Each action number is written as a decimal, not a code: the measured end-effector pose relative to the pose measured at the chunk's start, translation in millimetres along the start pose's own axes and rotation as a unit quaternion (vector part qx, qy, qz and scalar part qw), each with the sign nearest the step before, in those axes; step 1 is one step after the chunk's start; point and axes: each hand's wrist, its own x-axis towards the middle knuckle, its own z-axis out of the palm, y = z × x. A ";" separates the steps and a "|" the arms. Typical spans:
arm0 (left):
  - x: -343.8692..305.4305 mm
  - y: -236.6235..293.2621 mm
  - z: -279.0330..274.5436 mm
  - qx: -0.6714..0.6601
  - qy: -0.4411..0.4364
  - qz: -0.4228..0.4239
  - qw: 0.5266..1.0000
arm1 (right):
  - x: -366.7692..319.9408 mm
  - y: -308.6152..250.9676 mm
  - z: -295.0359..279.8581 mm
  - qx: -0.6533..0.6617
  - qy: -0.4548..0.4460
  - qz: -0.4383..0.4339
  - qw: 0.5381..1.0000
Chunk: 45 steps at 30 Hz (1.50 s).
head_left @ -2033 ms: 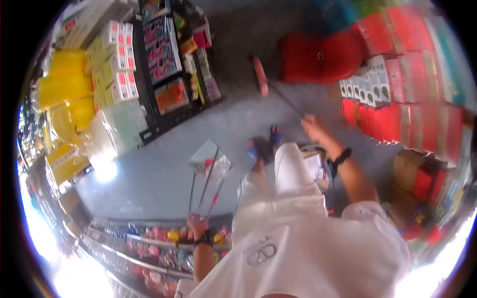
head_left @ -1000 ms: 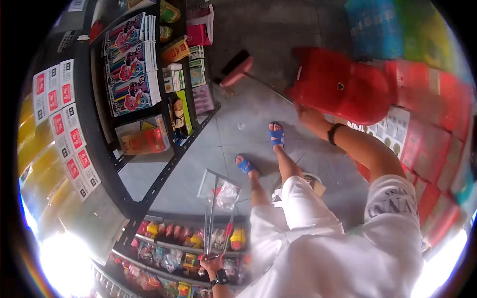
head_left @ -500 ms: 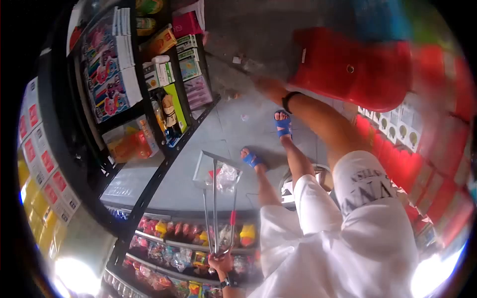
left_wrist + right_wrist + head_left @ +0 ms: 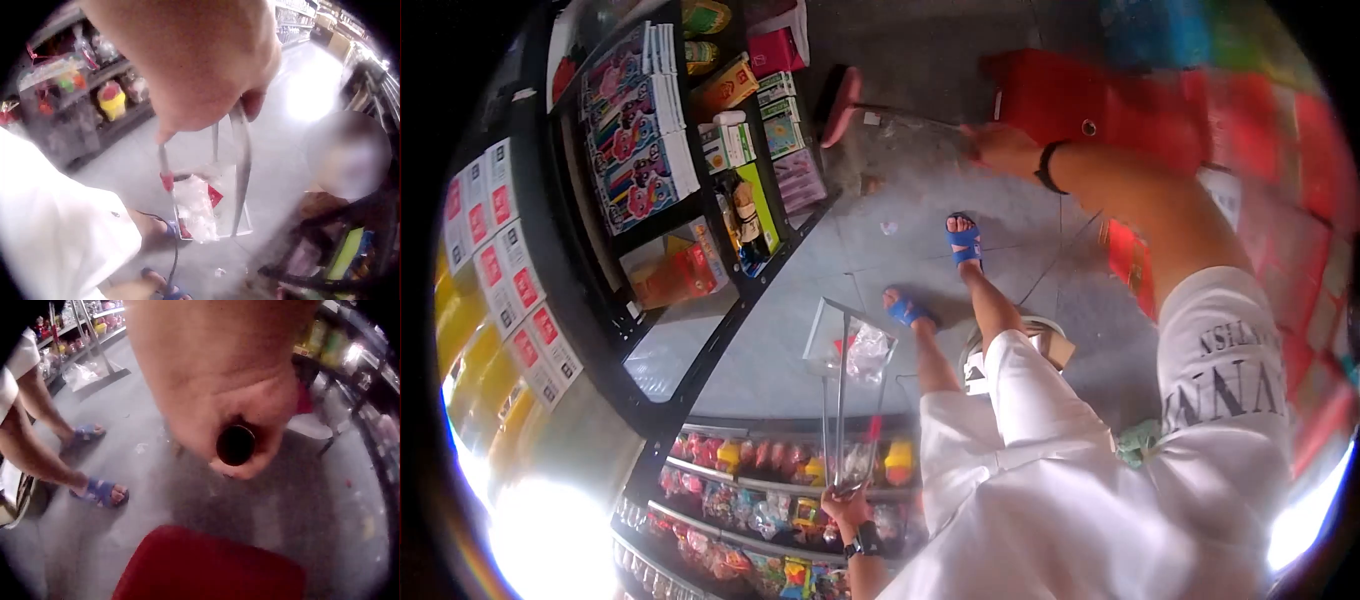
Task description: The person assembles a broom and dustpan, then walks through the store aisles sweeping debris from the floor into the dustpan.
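My right hand (image 4: pixel 1003 150) grips the end of a broom (image 4: pixel 840 108) with a pink head and dark bristles. Its thin handle runs left over the floor; the right wrist view looks onto the hollow handle end (image 4: pixel 235 445) inside curled fingers. With my left hand (image 4: pixel 845 508) I hold the long metal handles of a dustpan (image 4: pixel 824 335), in front of the toy shelves. Crumpled clear plastic (image 4: pixel 195 209) and a red scrap (image 4: pixel 214 197) lie in the pan. Small litter (image 4: pixel 889 228) is on the floor between the broom head and my feet.
A red plastic chair (image 4: pixel 1050 105) stands beside my right hand. A black metal shelf (image 4: pixel 745 285) with boxes and books rises at left. Low shelves of bagged toys (image 4: pixel 745 510) line the near left. A bin (image 4: pixel 1055 345) with cardboard stands by my leg.
The broom head swings left, goes behind the shelf edge half a second ago, and now shows again by the shelf. My right hand has moved back right. The dustpan stays in my left hand.
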 end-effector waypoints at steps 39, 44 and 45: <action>-39.9 6.4 52.6 0.128 -0.023 0.099 0.987 | -174.3 -148.5 -109.2 -0.108 -0.053 0.209 0.971; -7.4 11.3 23.8 0.135 -0.018 0.108 0.985 | -129.8 -128.8 -92.2 -0.048 0.062 0.181 0.980; 9.4 20.1 14.1 0.045 -0.014 0.057 0.997 | -110.5 -117.3 -79.7 -0.044 0.082 0.170 0.981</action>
